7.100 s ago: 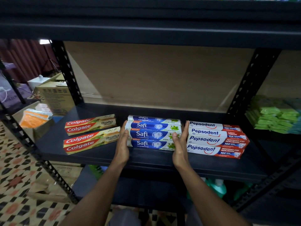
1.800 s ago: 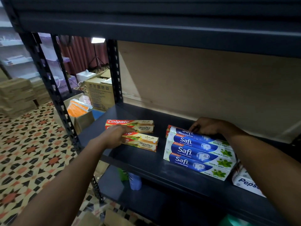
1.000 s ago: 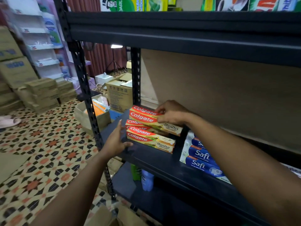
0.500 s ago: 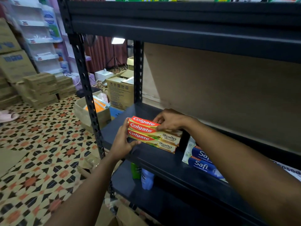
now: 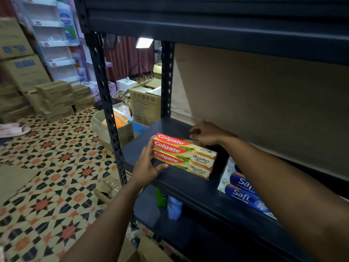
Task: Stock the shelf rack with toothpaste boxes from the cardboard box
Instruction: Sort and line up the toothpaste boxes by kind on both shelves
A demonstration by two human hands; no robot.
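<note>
Three red-and-cream Colgate boxes [image 5: 184, 155] lie stacked at the left end of the black shelf [image 5: 190, 190]. My left hand [image 5: 146, 165] presses flat against the stack's left end, thumb stretched along the front below it. My right hand [image 5: 206, 133] rests on the top box at the back, fingers curled over its far edge. Blue-and-white Safi boxes [image 5: 240, 188] lie stacked to the right, partly hidden by my right forearm. A corner of a cardboard box [image 5: 140, 251] shows at the bottom edge; I cannot see into it.
The rack's black corner post [image 5: 107, 110] stands left of the stack. Bottles [image 5: 174, 206] stand on the lower shelf. An open carton with orange packs [image 5: 113, 127] and more cartons [image 5: 54, 99] sit on the patterned floor at the left.
The loose Colgate boxes have been gathered into one squared stack. My right hand slid from the top box to its rear edge; my left hand closed in on the left end.
</note>
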